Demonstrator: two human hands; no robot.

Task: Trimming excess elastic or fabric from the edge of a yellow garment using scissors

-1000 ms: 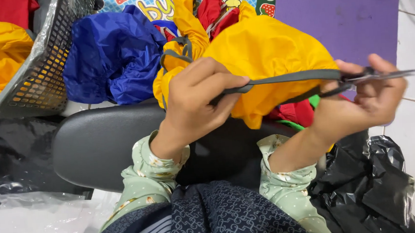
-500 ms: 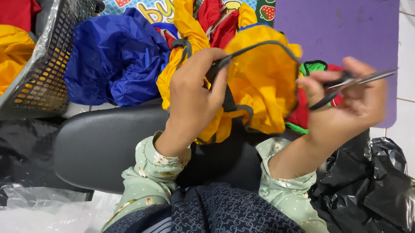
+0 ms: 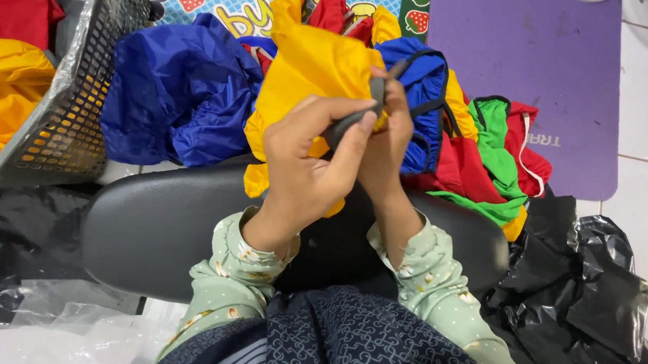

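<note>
The person's left hand (image 3: 315,160) was closed around a bunch of yellow fabric (image 3: 308,65), its thumb and fingers pinching a dark grey strap (image 3: 350,123) sewn along the cloth's edge. The right hand (image 3: 386,143) sat pressed against the left, fingers curled onto the same strap near its upper end; whether it also held anything else could not be told, since the fingers hid the palm. The fabric was held up over the black padded seat (image 3: 153,232), in front of a heap of blue cloth (image 3: 173,86), red cloth (image 3: 456,169) and green cloth (image 3: 493,155), with a grey mesh basket (image 3: 75,100) off to the left and a purple mat (image 3: 527,46) to the right. The yellow piece looked thin, light and slippery, limp enough to slump wherever unsupported, so the firmer strap seemed the surest place to grip. The bundle's long axis ran roughly upright in the head view, its loose top pointing away from the person, while the short visible stretch of strap slanted up towards the right.
</note>
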